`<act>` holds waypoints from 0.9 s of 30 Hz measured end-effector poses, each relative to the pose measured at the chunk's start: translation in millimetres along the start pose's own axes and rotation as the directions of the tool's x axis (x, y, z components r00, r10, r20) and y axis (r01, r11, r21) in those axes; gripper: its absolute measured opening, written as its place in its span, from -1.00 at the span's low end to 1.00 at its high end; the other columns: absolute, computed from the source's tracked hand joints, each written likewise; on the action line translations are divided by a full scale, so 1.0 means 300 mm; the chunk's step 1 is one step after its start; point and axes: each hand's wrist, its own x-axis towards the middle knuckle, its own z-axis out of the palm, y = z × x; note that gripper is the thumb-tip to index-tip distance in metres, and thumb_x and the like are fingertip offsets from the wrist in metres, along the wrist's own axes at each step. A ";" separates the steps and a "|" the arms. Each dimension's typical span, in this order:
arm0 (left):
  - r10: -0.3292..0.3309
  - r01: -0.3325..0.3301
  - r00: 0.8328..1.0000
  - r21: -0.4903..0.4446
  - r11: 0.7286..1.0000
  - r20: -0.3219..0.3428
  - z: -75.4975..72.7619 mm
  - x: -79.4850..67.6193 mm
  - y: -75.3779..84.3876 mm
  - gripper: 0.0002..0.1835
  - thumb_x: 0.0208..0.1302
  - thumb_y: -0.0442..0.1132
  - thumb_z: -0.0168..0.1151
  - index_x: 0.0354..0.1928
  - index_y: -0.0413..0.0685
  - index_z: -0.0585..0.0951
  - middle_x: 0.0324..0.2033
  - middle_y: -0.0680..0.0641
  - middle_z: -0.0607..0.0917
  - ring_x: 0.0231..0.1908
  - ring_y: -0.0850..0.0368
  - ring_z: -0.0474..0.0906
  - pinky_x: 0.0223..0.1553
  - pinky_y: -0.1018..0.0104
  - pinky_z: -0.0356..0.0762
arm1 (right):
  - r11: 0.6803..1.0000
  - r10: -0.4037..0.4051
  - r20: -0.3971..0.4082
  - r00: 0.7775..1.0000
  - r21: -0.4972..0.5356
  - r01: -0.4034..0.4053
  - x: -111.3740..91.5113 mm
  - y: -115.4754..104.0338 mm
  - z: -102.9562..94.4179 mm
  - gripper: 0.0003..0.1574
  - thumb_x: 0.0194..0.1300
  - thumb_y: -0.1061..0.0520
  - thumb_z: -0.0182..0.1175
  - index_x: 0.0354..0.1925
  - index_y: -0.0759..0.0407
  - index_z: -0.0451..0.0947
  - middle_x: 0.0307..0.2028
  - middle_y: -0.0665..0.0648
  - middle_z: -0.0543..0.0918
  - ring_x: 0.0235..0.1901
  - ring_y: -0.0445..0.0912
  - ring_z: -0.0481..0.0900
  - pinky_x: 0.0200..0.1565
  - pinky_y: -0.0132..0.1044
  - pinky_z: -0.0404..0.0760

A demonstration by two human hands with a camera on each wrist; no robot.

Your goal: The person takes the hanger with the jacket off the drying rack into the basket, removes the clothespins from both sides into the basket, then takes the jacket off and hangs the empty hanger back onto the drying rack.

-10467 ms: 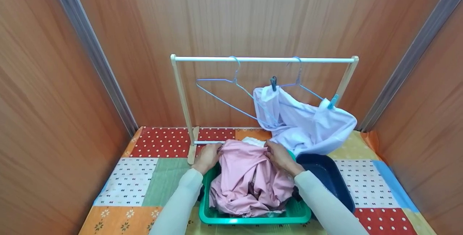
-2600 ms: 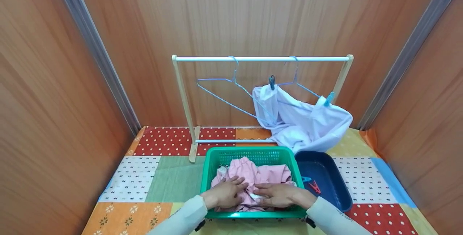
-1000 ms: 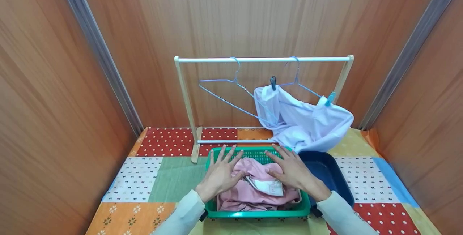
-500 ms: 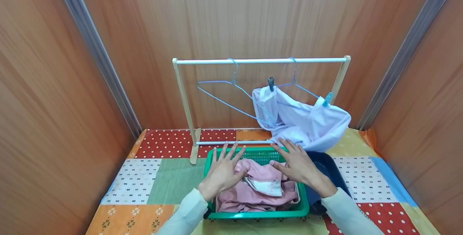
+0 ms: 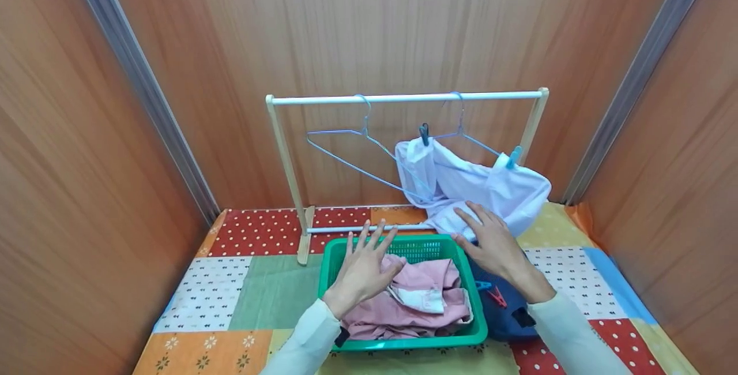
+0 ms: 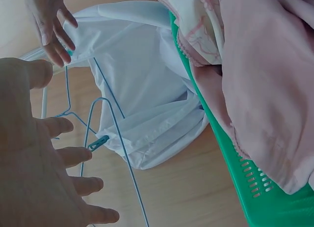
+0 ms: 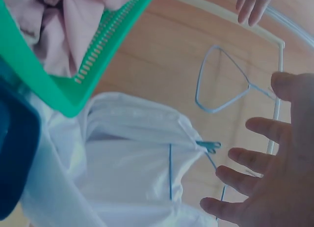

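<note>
My left hand (image 5: 363, 271) hovers palm down, fingers spread, over the left side of a green basket (image 5: 398, 345). Folded pink cloth (image 5: 392, 314) lies in that basket, with a white printed patch (image 5: 424, 300) on top. Beyond the basket's right side, above a dark blue tray (image 5: 507, 320), my right hand (image 5: 496, 248) is raised with spread fingers. Its fingertips overlap a white garment (image 5: 467, 182) in the head view; neither wrist view shows contact. A dark clothespin (image 5: 425, 134) and a light blue clothespin (image 5: 514, 157) clip the garment to a blue wire hanger (image 5: 461, 127).
A drying rack (image 5: 403, 98) stands behind the basket against a wood-grain wall. On its left part hangs a bare blue wire hanger (image 5: 351, 158). A red clothespin (image 5: 497, 297) and a blue clothespin (image 5: 483, 285) lie in the tray. Patchwork cloth (image 5: 202, 294) covers the table.
Earlier, both hands held up the pink cloth, then pressed it inside the basket. Since then they have let go and lifted. The right hand has moved right, uncovering the tray's clothespins.
</note>
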 end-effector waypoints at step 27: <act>0.026 -0.042 0.992 -0.128 0.991 -0.123 0.044 0.018 0.058 -0.20 0.37 0.41 -0.15 0.54 0.28 0.06 0.55 0.02 0.05 0.55 -0.13 -0.08 0.47 -0.20 -0.03 | 0.980 0.187 -0.492 0.850 0.032 -0.197 0.119 0.254 -0.138 -0.59 0.35 0.22 0.19 0.15 0.29 0.50 0.22 0.35 0.47 0.23 0.30 0.39 0.19 0.33 0.33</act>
